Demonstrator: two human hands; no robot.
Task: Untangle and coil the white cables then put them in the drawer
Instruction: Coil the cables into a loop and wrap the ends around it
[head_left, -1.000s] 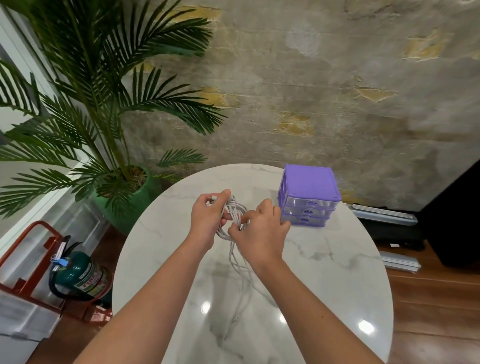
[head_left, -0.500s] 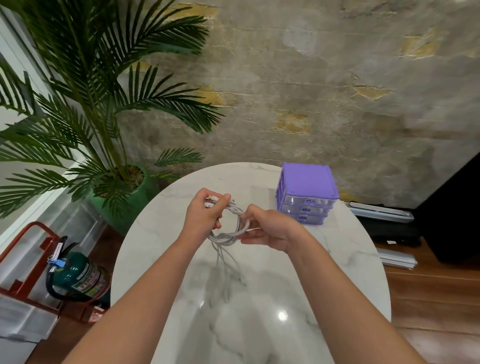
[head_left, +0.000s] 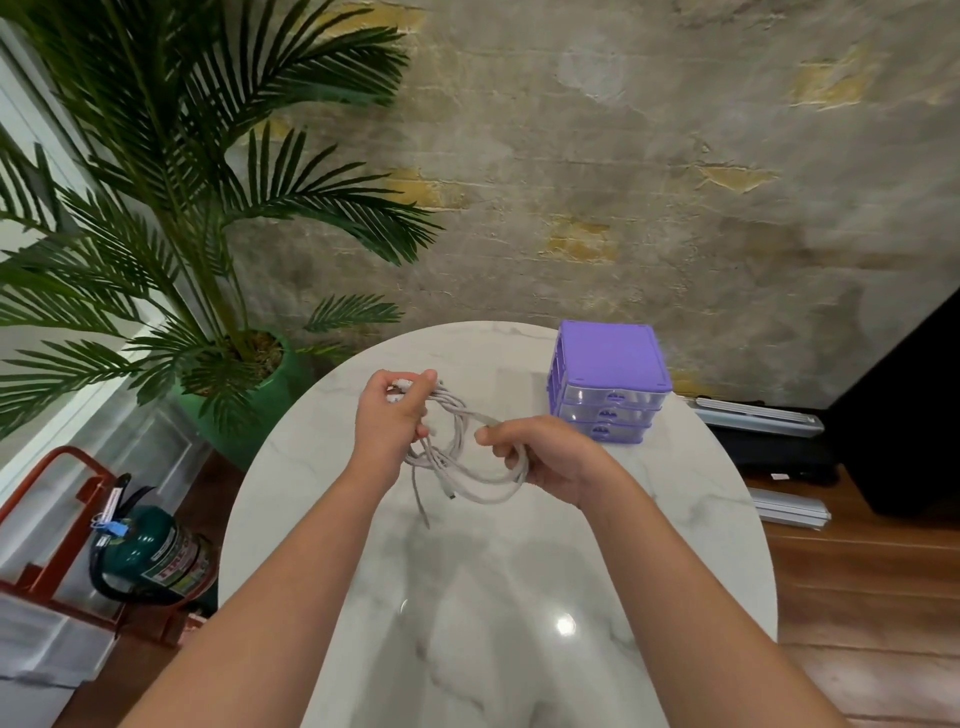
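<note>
While the left hand pinches the plug ends and the right hand grips the white cables above the table, loose hanging ends could slip and knot again. All 3 drawers look closed.

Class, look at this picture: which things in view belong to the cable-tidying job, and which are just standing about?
Belong to the job:
white cables, held above the table
left hand and right hand, both gripping them
purple drawer unit, drawers closed

Just standing about:
marble table
potted palm
fire extinguisher on the floor
</note>
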